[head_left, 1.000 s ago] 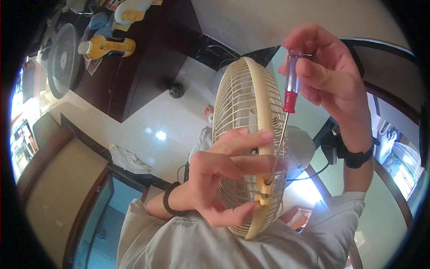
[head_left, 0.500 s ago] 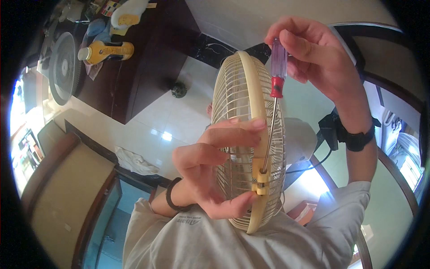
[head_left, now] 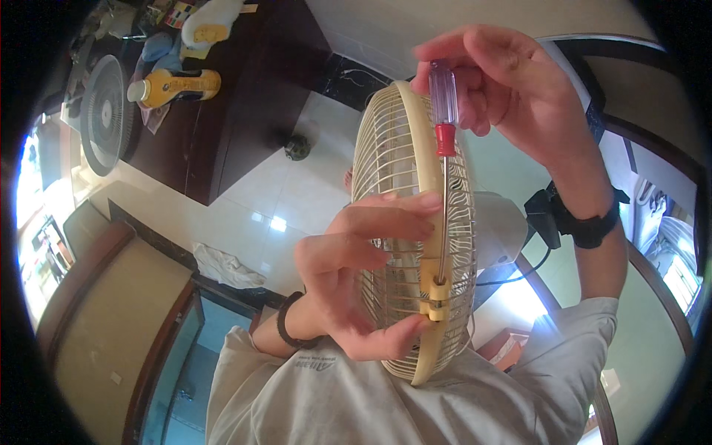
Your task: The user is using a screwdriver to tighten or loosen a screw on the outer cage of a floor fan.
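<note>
A cream fan guard (head_left: 412, 133) of two wire cages joined by a rim band stands on edge before my chest. My left hand (head_left: 345, 259) is closed on its band, fingers across the rim above a small yellowish clip (head_left: 436, 297) and thumb below it. A screwdriver (head_left: 445, 111) with a clear purple handle and red collar stands nearly upright along the rim. Its shaft runs down into the clip, where the tip is hidden. My right hand (head_left: 512, 89) has its fingers curled about the top of the handle. A fan motor housing (head_left: 498, 230) shows behind the guard.
On the dark table (head_left: 245, 96) at the far left are a yellow bottle (head_left: 182, 86) and assorted small items. A grey round fan grille (head_left: 106, 115) is by its left edge. White cloth (head_left: 226, 265) lies on the floor. A black cable (head_left: 512, 280) runs beside the housing.
My right fingers have shifted around the screwdriver handle, and its top has moved slightly left, leaving the shaft more upright. My left hand and the guard have moved slightly right.
</note>
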The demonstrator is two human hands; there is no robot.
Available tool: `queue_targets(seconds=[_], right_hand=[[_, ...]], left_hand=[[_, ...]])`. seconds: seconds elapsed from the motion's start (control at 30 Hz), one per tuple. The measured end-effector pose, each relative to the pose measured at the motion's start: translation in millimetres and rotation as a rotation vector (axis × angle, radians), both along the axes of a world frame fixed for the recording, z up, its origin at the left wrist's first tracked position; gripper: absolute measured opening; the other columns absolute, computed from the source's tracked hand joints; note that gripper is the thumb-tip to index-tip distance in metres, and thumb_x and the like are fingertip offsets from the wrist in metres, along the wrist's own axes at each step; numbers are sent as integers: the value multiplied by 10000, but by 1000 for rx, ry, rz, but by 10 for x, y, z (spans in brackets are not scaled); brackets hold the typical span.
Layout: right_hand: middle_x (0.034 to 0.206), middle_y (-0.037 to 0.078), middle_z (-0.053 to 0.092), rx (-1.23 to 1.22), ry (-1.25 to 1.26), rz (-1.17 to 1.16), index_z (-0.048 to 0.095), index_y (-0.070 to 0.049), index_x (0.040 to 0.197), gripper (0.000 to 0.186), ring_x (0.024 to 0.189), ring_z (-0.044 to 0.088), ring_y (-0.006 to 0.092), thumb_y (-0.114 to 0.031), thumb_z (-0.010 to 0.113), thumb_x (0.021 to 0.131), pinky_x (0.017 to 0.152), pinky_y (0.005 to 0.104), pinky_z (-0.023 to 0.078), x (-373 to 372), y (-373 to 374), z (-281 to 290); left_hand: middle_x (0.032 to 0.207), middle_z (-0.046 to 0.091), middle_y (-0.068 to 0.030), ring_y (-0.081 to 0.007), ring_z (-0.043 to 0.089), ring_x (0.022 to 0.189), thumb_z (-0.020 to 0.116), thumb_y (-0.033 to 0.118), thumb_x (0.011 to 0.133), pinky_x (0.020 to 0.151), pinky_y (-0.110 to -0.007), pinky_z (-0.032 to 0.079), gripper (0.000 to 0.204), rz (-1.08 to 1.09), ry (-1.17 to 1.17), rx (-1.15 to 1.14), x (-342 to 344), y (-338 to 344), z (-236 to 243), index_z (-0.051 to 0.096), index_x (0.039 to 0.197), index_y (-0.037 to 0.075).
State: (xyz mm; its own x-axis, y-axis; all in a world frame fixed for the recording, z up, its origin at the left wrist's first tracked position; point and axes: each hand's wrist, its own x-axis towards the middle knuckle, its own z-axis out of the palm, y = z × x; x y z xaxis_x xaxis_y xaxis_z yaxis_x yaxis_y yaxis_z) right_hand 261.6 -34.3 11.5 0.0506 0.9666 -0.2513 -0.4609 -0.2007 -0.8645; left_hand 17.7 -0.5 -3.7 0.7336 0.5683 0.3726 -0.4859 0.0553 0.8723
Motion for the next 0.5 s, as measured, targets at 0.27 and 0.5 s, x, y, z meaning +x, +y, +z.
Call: queue_targets(seconds=[0.27, 0.5], right_hand=[[904, 63, 670, 20, -114, 127, 647, -19, 1123, 317, 542, 554, 52, -280, 614, 946, 487, 179, 457, 184, -81, -150], [786, -19, 573, -19, -159, 92, 613, -82, 847, 252, 528, 515, 27, -319, 647, 925, 456, 168, 387, 45, 0, -112]], left_hand=[[1073, 547, -260, -456, 555, 1155, 756, 129, 710, 973, -513, 395, 576, -46, 5, 11, 20, 44, 35, 327, 1085, 47], [1067, 556, -249, -438, 556, 1166, 763, 128, 695, 975, -504, 395, 518, -31, -1, -39, 7, 36, 29, 374, 1026, 40]])
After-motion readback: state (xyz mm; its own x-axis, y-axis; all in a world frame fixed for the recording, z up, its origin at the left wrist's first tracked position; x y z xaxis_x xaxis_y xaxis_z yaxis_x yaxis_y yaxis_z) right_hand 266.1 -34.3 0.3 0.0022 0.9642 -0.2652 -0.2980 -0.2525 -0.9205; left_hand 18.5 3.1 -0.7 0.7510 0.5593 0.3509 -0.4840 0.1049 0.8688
